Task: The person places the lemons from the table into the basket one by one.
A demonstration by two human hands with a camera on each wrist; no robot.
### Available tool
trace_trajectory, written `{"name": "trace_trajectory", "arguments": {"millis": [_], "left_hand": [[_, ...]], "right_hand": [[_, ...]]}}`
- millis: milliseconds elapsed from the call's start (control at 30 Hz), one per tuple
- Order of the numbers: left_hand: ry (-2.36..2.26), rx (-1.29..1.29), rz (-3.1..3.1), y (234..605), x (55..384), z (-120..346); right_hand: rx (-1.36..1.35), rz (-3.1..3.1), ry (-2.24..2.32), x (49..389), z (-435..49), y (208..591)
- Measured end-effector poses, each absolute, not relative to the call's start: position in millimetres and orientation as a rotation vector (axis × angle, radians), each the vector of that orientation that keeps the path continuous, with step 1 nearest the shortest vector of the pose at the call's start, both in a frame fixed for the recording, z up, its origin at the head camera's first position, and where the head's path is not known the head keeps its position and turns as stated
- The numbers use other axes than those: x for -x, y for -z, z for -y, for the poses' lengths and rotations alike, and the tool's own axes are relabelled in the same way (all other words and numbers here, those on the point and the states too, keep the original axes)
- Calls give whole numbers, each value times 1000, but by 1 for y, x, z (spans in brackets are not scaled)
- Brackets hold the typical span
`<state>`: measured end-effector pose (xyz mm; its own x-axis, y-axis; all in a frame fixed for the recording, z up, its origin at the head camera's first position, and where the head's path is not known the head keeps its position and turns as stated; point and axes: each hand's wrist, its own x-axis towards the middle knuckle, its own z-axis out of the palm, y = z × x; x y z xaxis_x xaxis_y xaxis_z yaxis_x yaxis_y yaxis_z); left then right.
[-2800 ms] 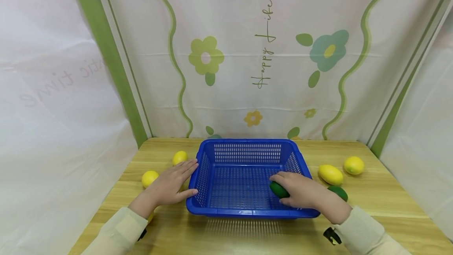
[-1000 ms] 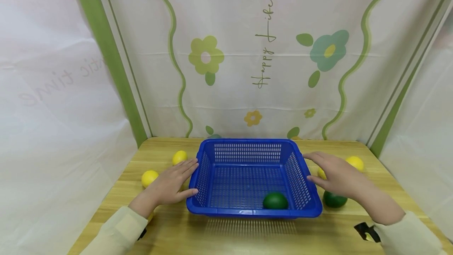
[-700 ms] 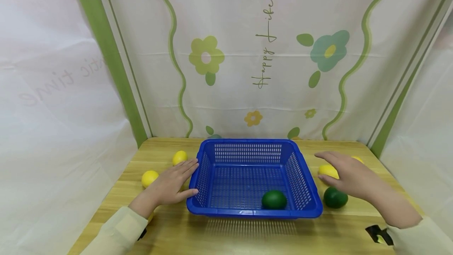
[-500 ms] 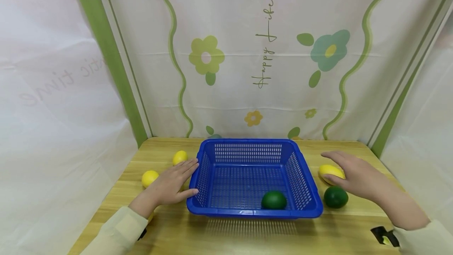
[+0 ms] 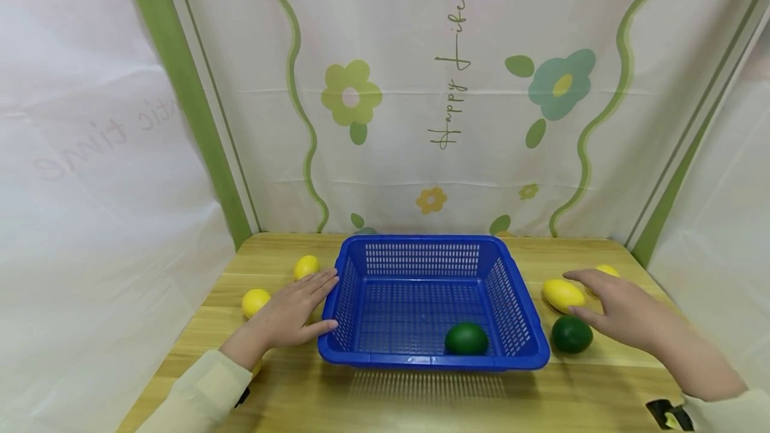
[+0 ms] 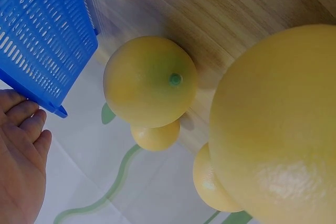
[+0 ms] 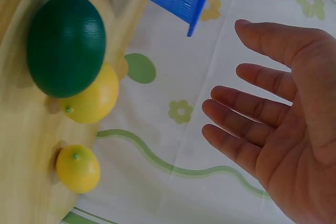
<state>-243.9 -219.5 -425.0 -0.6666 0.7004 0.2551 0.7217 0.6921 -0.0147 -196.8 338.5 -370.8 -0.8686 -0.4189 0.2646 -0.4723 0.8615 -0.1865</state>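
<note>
L hand lay on left rim of blue bskt, fingers straight, thumb apart; R hand hung above worktop right of bskt, fingers spread & slightly bent, not gripping, apart from the fruit per R wrist cam. Inner green fruit was inside bskt, near-right corner. Outer green fruit sat on worktop just right of bskt, near lemon behind it, far lemon partly hidden by R hand. Left of bskt: back lemon, side lemon + others part-hidden; floral curtain behind
</note>
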Motion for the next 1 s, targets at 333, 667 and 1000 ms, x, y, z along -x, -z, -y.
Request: {"name": "trace_trajectory", "arguments": {"millis": [333,667,1000], "left_hand": [[119,1135,2674,423,242,219],[119,1142,2659,423,243,219],[122,1136,2668,424,243,219]], "right_hand": [[-680,2877,-376,195,-343,392],[-678,2926,-385,194,-344,414],[-689,2949,-383,195,-344,428]]}}
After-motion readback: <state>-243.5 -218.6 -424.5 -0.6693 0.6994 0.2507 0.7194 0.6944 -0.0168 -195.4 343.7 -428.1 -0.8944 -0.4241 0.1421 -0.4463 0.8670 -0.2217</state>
